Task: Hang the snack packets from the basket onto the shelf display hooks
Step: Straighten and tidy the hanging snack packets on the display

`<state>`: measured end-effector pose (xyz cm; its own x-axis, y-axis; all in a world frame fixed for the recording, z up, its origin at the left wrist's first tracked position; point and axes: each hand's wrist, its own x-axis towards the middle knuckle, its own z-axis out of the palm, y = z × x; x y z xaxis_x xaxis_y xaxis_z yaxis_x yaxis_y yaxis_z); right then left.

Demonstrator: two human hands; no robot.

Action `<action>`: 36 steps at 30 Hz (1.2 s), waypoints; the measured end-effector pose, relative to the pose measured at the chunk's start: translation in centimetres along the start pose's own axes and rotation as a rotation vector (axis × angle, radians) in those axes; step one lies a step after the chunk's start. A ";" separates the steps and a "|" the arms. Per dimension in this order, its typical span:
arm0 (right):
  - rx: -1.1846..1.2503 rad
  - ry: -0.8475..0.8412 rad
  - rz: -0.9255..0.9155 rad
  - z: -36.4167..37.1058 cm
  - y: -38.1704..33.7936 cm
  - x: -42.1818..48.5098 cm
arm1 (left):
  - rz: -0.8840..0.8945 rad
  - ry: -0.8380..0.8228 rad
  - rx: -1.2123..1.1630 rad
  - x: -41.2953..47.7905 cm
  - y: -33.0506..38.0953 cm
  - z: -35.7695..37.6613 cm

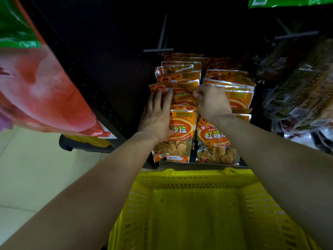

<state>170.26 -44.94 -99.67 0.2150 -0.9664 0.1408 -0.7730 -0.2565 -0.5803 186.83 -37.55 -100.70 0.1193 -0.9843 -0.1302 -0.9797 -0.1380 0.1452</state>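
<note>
Snack packets (183, 123) hang in two columns just beyond the yellow basket (194, 173). The left hand (156, 116) presses flat on the left column. The right hand (212, 103), fingers curled, seems to pinch one packet's upper edge.

A large red and green bag (45, 91) hangs at the left, very near the camera and blurred. Beside it a black shelf post (93, 91) with small holes goes down to the pale tiled floor (36, 168), where a yellow box (86, 140) sits on a black base. At the right hang dark clear-wrapped packets (302, 83), and a green packet (288, 1) shows at the top edge.
</note>
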 end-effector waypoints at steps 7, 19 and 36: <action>0.021 0.019 -0.001 -0.2 -0.6 0.6 | -0.021 -0.004 -0.006 0.0 0.2 -0.2; -0.358 -0.162 -0.172 -0.5 -2.8 1.5 | -0.003 0.057 -0.019 -0.3 0.0 0.9; -0.118 -0.045 -0.011 -0.4 -2.1 1.7 | -0.031 0.113 -0.007 -1.1 0.3 1.1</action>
<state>172.05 -46.06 -97.93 0.2481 -0.9626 0.1089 -0.8346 -0.2694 -0.4804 186.25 -36.39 -101.59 0.1678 -0.9856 -0.0232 -0.9741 -0.1693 0.1500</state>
